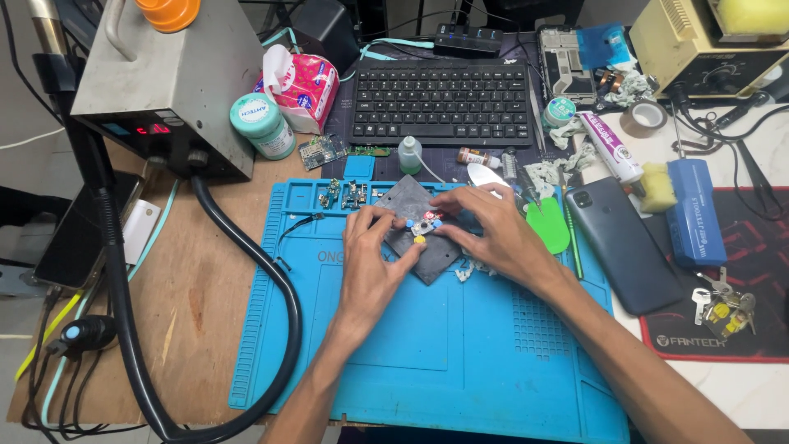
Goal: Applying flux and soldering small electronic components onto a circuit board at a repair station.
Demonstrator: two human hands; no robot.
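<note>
Blue mat (427, 362): hands (374, 259) (493, 230) on small board (425, 224)

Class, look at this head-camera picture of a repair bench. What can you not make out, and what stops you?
- Small part with coloured dots on the dark grey square pad: too small, ringed by both hands' fingertips.
- Left hand and right hand: their grip cannot be judged.
- Yellow sponge-topped station: cut by the top and right edges.
- Dark phone at left: partly behind the black hose.
</note>
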